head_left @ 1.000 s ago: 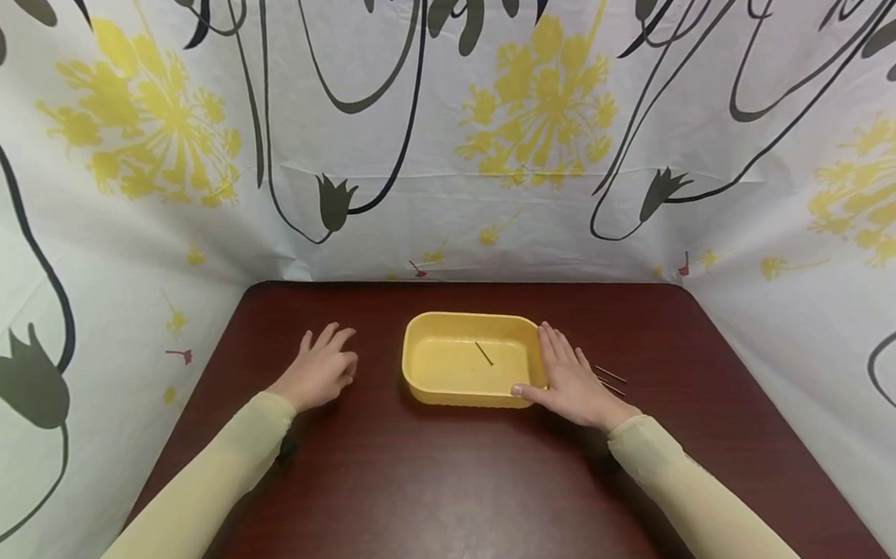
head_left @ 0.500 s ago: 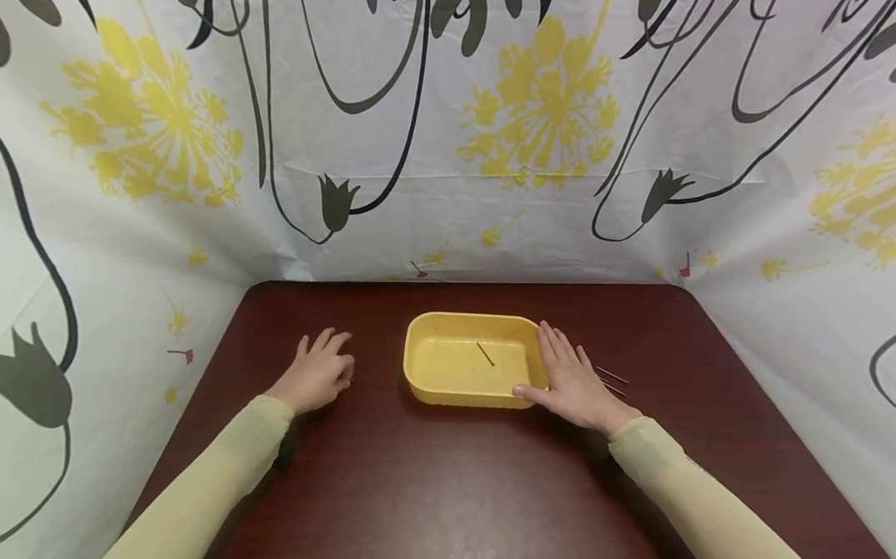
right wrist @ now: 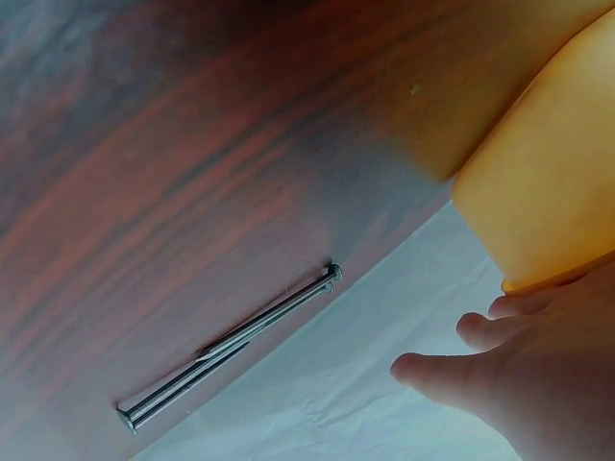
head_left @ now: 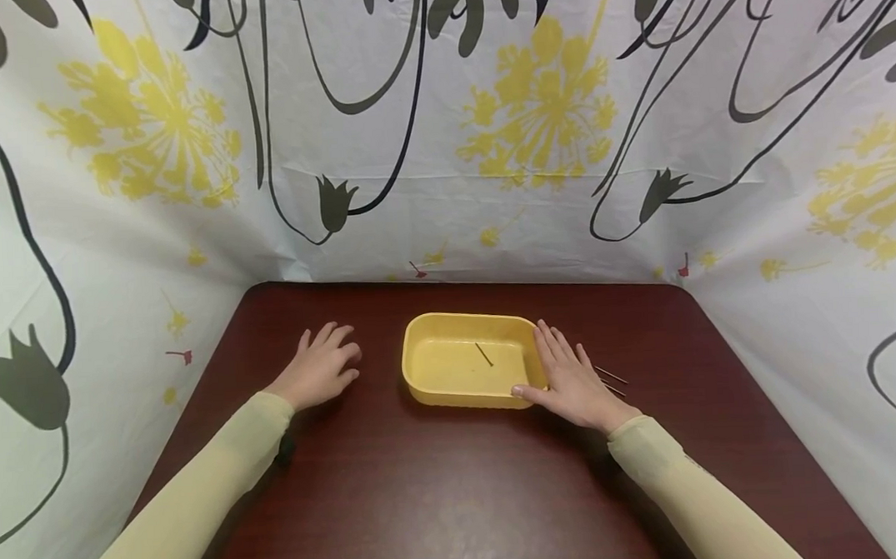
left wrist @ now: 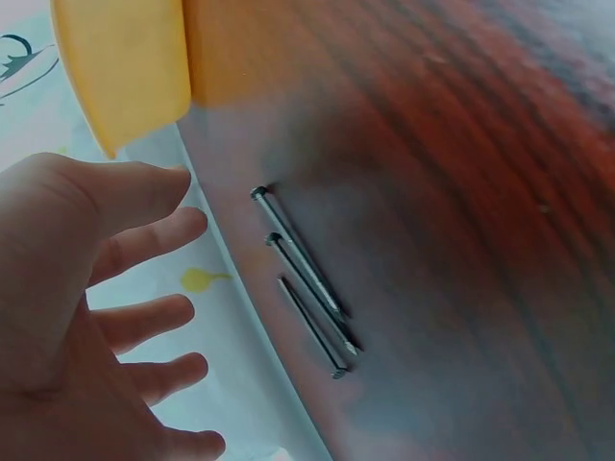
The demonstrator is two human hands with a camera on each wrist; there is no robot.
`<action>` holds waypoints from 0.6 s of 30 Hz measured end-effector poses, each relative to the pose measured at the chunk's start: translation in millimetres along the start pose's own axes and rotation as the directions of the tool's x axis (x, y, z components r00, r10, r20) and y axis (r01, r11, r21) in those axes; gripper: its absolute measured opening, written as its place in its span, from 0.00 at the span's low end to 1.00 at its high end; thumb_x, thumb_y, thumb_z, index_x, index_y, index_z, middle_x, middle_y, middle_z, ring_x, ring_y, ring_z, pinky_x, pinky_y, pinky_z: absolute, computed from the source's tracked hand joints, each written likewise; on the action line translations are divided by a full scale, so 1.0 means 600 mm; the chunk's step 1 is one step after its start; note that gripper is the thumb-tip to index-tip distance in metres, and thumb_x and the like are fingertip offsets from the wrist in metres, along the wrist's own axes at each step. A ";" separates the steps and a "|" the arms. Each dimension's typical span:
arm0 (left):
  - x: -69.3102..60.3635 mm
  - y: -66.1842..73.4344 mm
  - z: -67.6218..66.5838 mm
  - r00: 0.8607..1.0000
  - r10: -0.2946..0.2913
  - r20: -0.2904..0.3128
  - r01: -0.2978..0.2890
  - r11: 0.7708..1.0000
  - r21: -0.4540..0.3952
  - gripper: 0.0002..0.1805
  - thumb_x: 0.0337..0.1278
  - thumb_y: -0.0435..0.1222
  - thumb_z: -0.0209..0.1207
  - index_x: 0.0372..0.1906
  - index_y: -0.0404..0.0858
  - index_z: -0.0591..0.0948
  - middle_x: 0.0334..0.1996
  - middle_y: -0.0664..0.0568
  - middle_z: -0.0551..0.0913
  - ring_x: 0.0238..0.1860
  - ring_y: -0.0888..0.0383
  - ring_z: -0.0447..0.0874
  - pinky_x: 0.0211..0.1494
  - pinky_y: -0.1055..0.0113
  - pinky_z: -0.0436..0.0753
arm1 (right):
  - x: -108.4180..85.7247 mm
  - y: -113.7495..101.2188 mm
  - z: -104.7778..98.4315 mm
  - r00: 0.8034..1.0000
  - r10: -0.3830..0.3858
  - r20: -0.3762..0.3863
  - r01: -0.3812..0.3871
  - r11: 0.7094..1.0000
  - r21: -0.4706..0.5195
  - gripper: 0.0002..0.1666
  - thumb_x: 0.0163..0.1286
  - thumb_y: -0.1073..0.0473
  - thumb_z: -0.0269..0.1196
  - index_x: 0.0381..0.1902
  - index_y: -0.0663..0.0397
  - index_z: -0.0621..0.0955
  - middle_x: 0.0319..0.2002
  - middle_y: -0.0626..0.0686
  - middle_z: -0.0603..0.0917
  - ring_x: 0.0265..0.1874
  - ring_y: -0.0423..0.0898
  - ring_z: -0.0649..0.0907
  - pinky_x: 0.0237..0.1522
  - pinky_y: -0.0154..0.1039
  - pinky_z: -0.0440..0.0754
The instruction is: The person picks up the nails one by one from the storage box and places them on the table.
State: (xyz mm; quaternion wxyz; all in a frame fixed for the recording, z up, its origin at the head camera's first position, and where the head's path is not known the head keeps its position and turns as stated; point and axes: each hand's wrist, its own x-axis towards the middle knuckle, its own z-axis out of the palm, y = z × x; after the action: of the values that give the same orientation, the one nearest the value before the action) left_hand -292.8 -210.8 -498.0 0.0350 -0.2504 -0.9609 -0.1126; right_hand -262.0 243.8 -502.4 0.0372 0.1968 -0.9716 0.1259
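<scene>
A yellow plastic container [head_left: 468, 399] stands at the middle of the table with a single nail [head_left: 485, 355] lying in it. My right hand [head_left: 573, 384] rests on the container's right rim, fingers straight and thumb on the near edge. Beside that hand, to its right, several nails [right wrist: 231, 351] lie close together on the table. My left hand [head_left: 317, 370] is held to the left of the container, thumb and fingers spread, holding nothing. In the left wrist view, three nails [left wrist: 312, 293] lie on the table near it; the head view hides them behind the hand.
The dark red-brown table [head_left: 442, 496] reaches back to a white patterned cloth [head_left: 446, 229] that hangs behind and at both sides. Something small and dark [head_left: 285, 449] shows under the left wrist.
The left thumb and fingers have spread further apart, and the hand has shifted very slightly. The right hand, the container and the nails stay where they were.
</scene>
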 end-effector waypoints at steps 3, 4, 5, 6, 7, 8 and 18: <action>0.004 0.003 -0.004 1.000 0.003 -0.004 -0.003 1.000 0.003 0.15 0.66 0.43 0.65 0.54 0.45 0.83 0.72 0.42 0.65 0.75 0.37 0.51 0.68 0.26 0.48 | 0.000 -0.001 -0.001 1.000 -0.002 0.003 0.002 1.000 0.006 0.69 0.62 0.17 0.52 0.82 0.54 0.41 0.81 0.51 0.37 0.79 0.55 0.43 0.69 0.72 0.46; 0.005 0.004 -0.005 1.000 0.002 -0.004 -0.002 1.000 0.006 0.16 0.66 0.43 0.65 0.55 0.45 0.82 0.72 0.42 0.65 0.75 0.38 0.51 0.68 0.26 0.48 | 0.001 -0.001 -0.001 1.000 -0.003 0.005 0.003 1.000 0.006 0.69 0.62 0.17 0.51 0.82 0.54 0.41 0.81 0.51 0.37 0.79 0.55 0.43 0.68 0.72 0.45; 0.005 0.005 -0.006 1.000 0.001 -0.005 -0.001 1.000 0.009 0.16 0.66 0.43 0.64 0.56 0.45 0.82 0.72 0.43 0.65 0.75 0.38 0.51 0.68 0.27 0.48 | 0.001 -0.001 -0.001 1.000 -0.005 0.006 0.005 1.000 0.006 0.69 0.62 0.17 0.51 0.82 0.54 0.41 0.81 0.51 0.36 0.79 0.55 0.43 0.68 0.72 0.45; 0.006 0.006 -0.008 1.000 0.001 -0.008 -0.001 1.000 0.012 0.17 0.66 0.43 0.64 0.57 0.45 0.81 0.72 0.43 0.65 0.75 0.38 0.51 0.68 0.27 0.48 | 0.001 -0.001 -0.001 1.000 -0.006 0.007 0.006 1.000 0.005 0.69 0.62 0.17 0.51 0.82 0.54 0.41 0.81 0.51 0.36 0.79 0.55 0.43 0.68 0.72 0.45; 0.007 0.007 -0.009 1.000 0.001 -0.010 -0.001 1.000 0.013 0.17 0.66 0.43 0.64 0.57 0.45 0.81 0.72 0.43 0.65 0.75 0.38 0.51 0.68 0.27 0.49 | 0.001 -0.002 -0.001 1.000 -0.004 0.008 0.004 1.000 0.005 0.69 0.62 0.16 0.51 0.82 0.54 0.41 0.81 0.50 0.36 0.79 0.55 0.43 0.69 0.72 0.45; 0.008 0.009 -0.010 1.000 0.000 -0.014 0.000 1.000 0.011 0.18 0.66 0.43 0.64 0.58 0.45 0.81 0.72 0.43 0.65 0.75 0.38 0.51 0.68 0.27 0.49 | 0.001 -0.002 -0.001 1.000 -0.002 0.008 0.002 1.000 0.007 0.69 0.62 0.16 0.51 0.82 0.54 0.41 0.81 0.50 0.36 0.79 0.55 0.43 0.69 0.72 0.45; 0.029 0.023 -0.030 0.998 0.020 -0.058 -0.019 1.000 0.019 0.20 0.67 0.43 0.63 0.61 0.47 0.79 0.72 0.44 0.65 0.75 0.39 0.52 0.69 0.28 0.49 | 0.001 -0.001 -0.002 1.000 -0.006 0.006 0.006 1.000 -0.003 0.68 0.63 0.17 0.52 0.82 0.54 0.42 0.81 0.51 0.37 0.79 0.57 0.47 0.68 0.72 0.48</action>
State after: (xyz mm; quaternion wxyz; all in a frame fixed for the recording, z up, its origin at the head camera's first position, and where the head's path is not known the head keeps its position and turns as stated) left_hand -301.0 -194.9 -475.4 0.0665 -0.2562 -0.9580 -0.1108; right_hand -262.1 243.2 -500.9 0.0351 0.1999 -0.9713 0.1237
